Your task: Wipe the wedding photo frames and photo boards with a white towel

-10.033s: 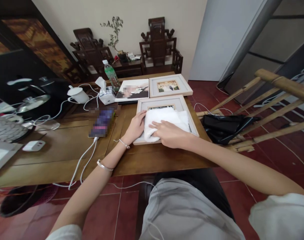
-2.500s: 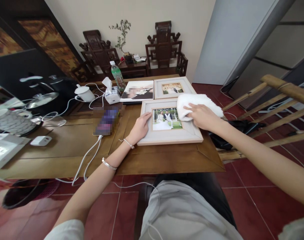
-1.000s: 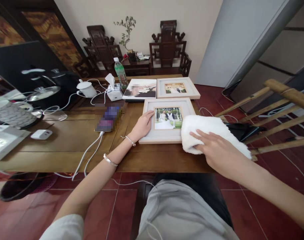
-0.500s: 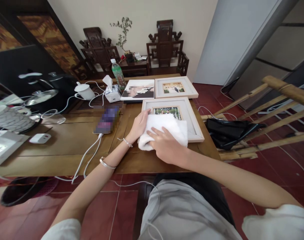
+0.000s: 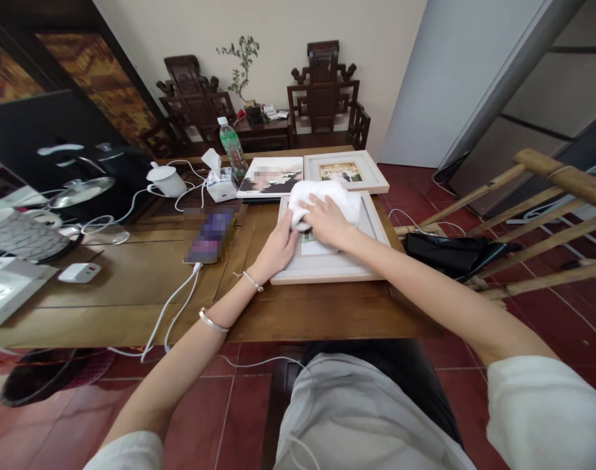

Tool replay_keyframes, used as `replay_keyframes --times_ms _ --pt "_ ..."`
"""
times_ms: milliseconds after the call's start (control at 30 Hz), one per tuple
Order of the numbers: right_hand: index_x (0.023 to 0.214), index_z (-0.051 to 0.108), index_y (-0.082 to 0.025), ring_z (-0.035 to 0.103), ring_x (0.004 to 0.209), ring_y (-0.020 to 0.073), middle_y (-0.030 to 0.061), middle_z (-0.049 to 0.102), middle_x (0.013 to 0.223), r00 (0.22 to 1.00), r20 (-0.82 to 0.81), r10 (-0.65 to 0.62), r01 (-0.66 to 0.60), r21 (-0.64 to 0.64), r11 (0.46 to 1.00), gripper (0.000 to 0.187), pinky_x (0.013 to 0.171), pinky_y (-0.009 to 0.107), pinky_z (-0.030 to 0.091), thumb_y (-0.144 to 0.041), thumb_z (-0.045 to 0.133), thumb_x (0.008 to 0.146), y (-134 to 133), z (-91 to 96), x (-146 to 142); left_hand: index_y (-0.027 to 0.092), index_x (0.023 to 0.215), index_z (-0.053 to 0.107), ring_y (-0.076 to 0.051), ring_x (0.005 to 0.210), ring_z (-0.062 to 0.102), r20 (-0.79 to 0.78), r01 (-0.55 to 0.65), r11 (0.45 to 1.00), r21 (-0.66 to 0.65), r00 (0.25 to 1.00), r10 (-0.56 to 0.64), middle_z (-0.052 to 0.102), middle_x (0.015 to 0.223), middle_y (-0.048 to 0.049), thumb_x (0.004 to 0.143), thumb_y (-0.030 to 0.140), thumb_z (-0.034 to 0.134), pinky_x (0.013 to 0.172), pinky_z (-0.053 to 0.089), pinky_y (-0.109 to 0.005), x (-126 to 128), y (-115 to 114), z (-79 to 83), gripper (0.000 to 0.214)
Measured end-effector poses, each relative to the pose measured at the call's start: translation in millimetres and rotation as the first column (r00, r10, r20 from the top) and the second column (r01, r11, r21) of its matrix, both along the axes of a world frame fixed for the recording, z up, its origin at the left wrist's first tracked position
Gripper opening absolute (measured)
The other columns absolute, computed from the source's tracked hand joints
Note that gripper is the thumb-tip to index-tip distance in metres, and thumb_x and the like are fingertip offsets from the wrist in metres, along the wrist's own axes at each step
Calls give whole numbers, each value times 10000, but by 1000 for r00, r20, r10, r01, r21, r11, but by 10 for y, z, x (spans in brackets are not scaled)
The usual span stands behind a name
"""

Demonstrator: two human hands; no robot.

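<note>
A pale wooden photo frame [image 5: 327, 267] lies flat on the wooden table [image 5: 298, 313] in front of me. My left hand [image 5: 278, 251] rests on the frame's left edge with its fingers laid over the rim. My right hand [image 5: 327, 222] presses a folded white towel [image 5: 322, 194] against the frame's upper left part, fingers spread on the cloth. The towel and hand hide most of the photo inside.
Behind lie a second frame [image 5: 345, 171] and a photo print [image 5: 271, 176]. A phone [image 5: 210, 234] on a white cable [image 5: 170, 307], a tissue box [image 5: 219, 183], a green bottle [image 5: 232, 147] and a white cup [image 5: 163, 179] stand left. A bamboo chair [image 5: 533, 222] with a black bag [image 5: 449, 251] stands right.
My right hand has slid the towel from the frame's near left corner up to its far left part. My left hand stays on the frame's left edge.
</note>
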State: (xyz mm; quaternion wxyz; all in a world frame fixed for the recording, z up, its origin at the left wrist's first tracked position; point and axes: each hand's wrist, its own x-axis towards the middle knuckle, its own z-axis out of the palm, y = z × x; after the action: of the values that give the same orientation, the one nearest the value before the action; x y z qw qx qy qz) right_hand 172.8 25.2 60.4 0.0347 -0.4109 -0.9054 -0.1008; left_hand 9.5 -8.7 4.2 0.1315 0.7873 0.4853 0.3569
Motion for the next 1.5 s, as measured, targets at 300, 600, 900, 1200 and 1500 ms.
replay_keyframes --times_ms 300,600,900,1200,1500 --pt "1146 627 -139 239 1378 314 97 346 1496 998 -36 43 -41 67 997 353 1067 520 231 -97 397 881 293 61 -301 149 1198 595 -250 1340 380 -121 83 996 37 990 -78 530 1351 -103 793 13 370 1136 268 -487 -44 56 -10 483" --pt "1126 628 -122 405 1231 292 151 594 1224 999 18 -47 46 27 999 341 948 410 318 -86 477 822 410 38 -2 148 1214 593 -256 1365 341 -135 35 999 3 990 -34 503 1377 -89 704 -56 363 1146 277 -456 -56 49 -48 595" --pt "1083 668 -148 551 939 247 162 603 1102 954 160 -255 248 64 967 370 773 334 337 -79 418 819 353 147 977 150 1213 592 -253 1373 329 -152 21 1000 -18 988 -24 497 1387 -80 706 -33 377 1145 278 -467 -79 62 -70 580" --pt "1068 674 -116 552 1050 277 167 559 1277 971 207 -119 124 -8 992 461 799 352 394 11 410 712 -373 245 1213 138 1211 584 -255 1367 340 -137 35 999 17 990 -33 501 1379 -93 701 -48 381 1141 283 -476 -91 81 -101 579" --pt "1054 697 -196 603 1052 270 126 587 1249 980 177 -94 127 -182 975 522 852 360 441 17 406 677 -1097 362 1290 92 1210 581 -269 1359 353 -151 45 998 35 988 -39 507 1364 -139 700 -51 370 1138 293 -471 -82 80 -91 571"
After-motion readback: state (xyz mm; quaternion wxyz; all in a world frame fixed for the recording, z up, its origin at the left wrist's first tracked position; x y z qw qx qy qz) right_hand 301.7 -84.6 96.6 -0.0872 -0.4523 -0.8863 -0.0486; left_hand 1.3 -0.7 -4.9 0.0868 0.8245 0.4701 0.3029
